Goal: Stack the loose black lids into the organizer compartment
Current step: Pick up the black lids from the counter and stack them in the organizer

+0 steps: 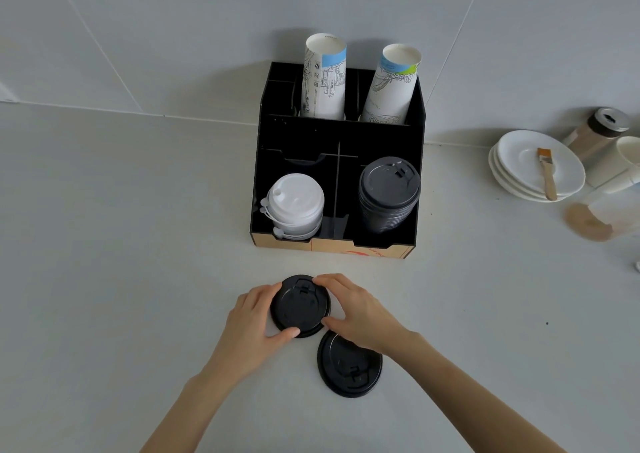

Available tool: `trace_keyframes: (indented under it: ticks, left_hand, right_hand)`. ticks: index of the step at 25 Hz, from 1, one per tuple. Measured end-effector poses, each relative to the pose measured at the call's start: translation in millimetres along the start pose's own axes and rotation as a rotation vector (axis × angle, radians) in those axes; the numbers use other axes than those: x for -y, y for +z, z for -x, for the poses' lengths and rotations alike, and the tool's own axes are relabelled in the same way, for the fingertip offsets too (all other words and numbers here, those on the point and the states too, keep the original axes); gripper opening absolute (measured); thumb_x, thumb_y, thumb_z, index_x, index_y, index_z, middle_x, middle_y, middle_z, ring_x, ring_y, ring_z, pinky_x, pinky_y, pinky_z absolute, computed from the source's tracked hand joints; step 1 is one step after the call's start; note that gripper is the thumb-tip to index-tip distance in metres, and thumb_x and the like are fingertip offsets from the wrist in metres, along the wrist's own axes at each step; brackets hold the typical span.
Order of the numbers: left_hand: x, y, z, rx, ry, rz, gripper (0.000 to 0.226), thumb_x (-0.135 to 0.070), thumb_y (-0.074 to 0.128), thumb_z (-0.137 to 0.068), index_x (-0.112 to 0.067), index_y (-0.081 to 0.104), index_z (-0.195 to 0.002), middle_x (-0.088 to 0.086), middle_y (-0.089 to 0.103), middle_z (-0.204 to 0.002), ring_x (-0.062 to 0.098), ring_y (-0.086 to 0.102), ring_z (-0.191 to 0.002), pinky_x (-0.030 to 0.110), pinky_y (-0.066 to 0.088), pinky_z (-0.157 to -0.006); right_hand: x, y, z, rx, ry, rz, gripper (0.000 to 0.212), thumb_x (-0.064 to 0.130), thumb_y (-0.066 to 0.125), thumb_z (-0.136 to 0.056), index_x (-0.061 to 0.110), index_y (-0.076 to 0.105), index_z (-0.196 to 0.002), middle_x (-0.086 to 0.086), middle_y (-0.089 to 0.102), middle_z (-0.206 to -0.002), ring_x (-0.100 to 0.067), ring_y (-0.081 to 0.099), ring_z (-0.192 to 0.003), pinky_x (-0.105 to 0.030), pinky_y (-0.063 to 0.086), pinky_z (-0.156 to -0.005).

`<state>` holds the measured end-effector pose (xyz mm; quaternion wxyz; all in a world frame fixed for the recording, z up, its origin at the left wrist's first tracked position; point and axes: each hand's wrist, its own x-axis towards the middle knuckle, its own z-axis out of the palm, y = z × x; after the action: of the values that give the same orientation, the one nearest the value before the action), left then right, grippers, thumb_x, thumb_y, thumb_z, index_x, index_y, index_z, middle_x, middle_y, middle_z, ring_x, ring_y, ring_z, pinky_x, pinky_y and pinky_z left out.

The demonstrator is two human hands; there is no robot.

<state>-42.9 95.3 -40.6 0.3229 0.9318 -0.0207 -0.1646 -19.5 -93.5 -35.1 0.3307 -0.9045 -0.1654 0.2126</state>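
Observation:
A black lid [300,305] lies on the white counter in front of the black organizer [341,134]. My left hand [258,317] grips its left rim and my right hand [356,309] grips its right rim. A second loose black lid [350,366] lies flat just behind my right wrist, partly under it. In the organizer's front right compartment stands a tall stack of black lids [389,193]. The front left compartment holds a stack of white lids [294,205].
Two stacks of paper cups [325,78] stand upright in the organizer's back compartments. To the right sit stacked white saucers [538,165] with a small brush [547,172] on top, a shaker jar [595,132] and white cups. The wall rises right behind the organizer.

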Motion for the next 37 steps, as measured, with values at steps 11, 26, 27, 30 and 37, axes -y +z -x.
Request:
trace_keyframes:
  ticks: [11,26,27,30,37]
  left_hand:
    - [-9,-3,0,0.006,0.068,0.015,0.091,-0.063,0.044,-0.058,-0.014,0.03,-0.133,0.007,0.04,-0.136,0.024,0.037,-0.123,0.033,0.032,-0.102]
    - [-67,-34,-24,-0.182,0.308,0.194,0.072,-0.05,0.067,-0.069,-0.021,0.038,-0.128,-0.013,0.039,-0.123,0.007,0.041,-0.115,0.021,0.031,-0.098]
    - [-73,-36,-28,-0.189,0.33,0.194,0.07,-0.046,0.068,-0.07,-0.021,0.038,-0.128,-0.013,0.039,-0.123,0.007,0.042,-0.115,0.019,0.031,-0.097]
    - [-91,-41,-42,-0.205,0.38,0.185,0.064,-0.031,0.069,-0.073,-0.018,0.039,-0.128,-0.01,0.041,-0.125,0.006,0.038,-0.117,0.014,0.03,-0.096]
    - [-126,-44,-83,-0.218,0.447,0.158,0.063,-0.025,0.068,-0.076,-0.011,0.038,-0.129,0.005,0.044,-0.134,0.006,0.037,-0.116,0.013,0.028,-0.097]
  right_hand:
    - [-3,-1,7,-0.083,-0.031,-0.115,0.052,0.013,0.061,-0.082,0.016,0.04,-0.13,-0.001,0.042,-0.139,-0.016,0.042,-0.125,-0.018,0.031,-0.105]
    - [2,-80,24,-0.31,-0.172,-0.109,0.051,0.014,0.066,-0.08,0.017,0.046,-0.126,0.008,0.043,-0.129,0.006,0.038,-0.114,0.004,0.027,-0.092]
    - [1,-86,24,-0.334,-0.173,-0.101,0.05,0.014,0.066,-0.08,0.017,0.046,-0.126,0.008,0.044,-0.129,0.006,0.039,-0.114,0.004,0.028,-0.092]
    - [-2,-104,23,-0.387,-0.155,-0.077,0.049,0.013,0.066,-0.08,0.019,0.047,-0.124,0.01,0.043,-0.129,0.005,0.039,-0.115,0.003,0.027,-0.094]
    - [-15,-140,11,-0.481,-0.11,-0.039,0.048,0.009,0.065,-0.079,0.017,0.049,-0.123,-0.001,0.047,-0.136,0.003,0.038,-0.116,0.007,0.02,-0.094]
